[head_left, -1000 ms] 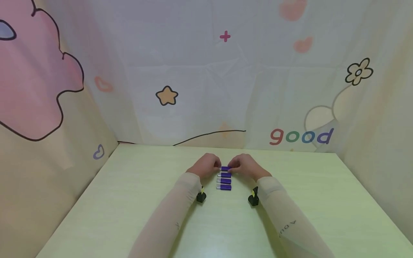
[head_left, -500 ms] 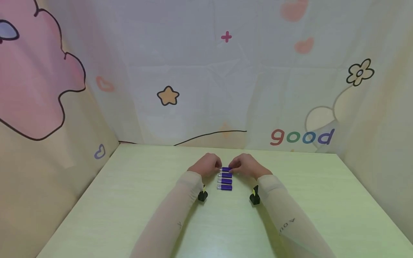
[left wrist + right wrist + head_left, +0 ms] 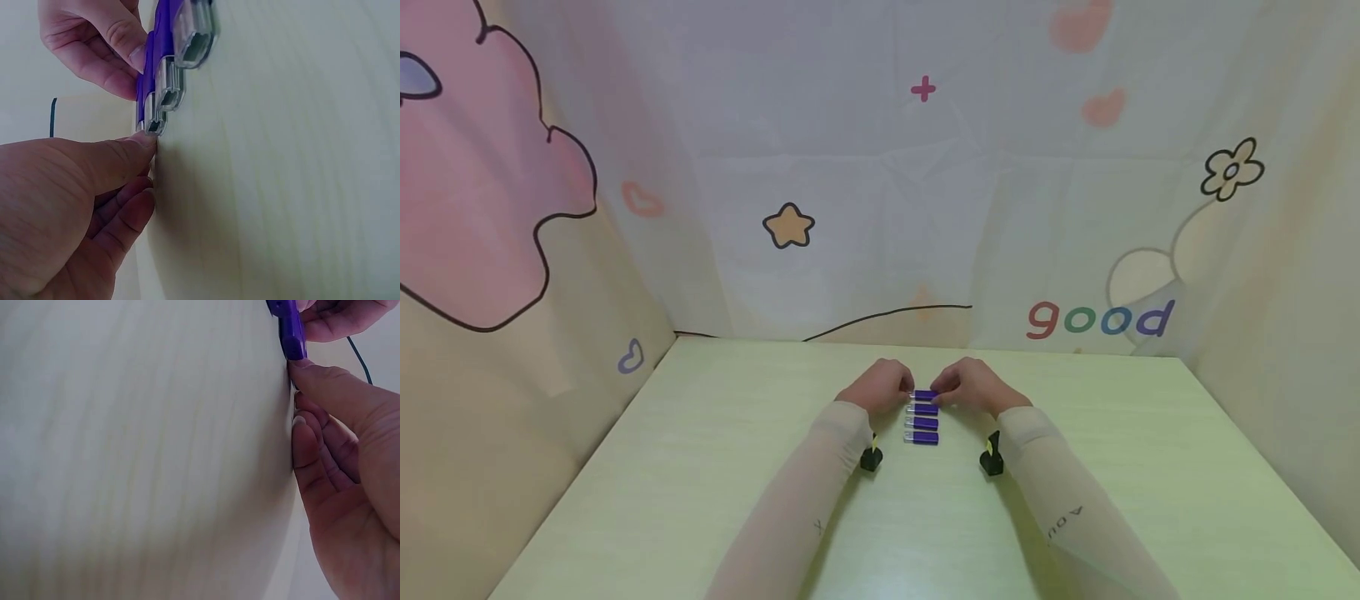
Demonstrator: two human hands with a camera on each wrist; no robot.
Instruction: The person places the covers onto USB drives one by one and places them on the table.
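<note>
Several purple USB flash drives with clear caps lie side by side in a column in mid-table, caps pointing left. The farthest flash drive [image 3: 927, 396] is between my two hands. My left hand [image 3: 880, 387] pinches its capped end, thumb tip against the cap in the left wrist view. At its purple end, my right hand [image 3: 973, 387] grips with thumb and fingers, partly covering it. Nearer to me are the second flash drive [image 3: 927, 409], the third flash drive [image 3: 925, 423] and the nearest flash drive [image 3: 925, 438], which no hand touches.
The pale wood-grain table [image 3: 715, 467] reaches back to a printed cloth [image 3: 865, 250] hanging behind and at both sides. Black wrist cameras [image 3: 871, 458] sit under both light sleeves [image 3: 1075, 500].
Both hands have brought the farthest flash drive slightly nearer to me, narrowing its gap to the second one. The other flash drives stay in place.
</note>
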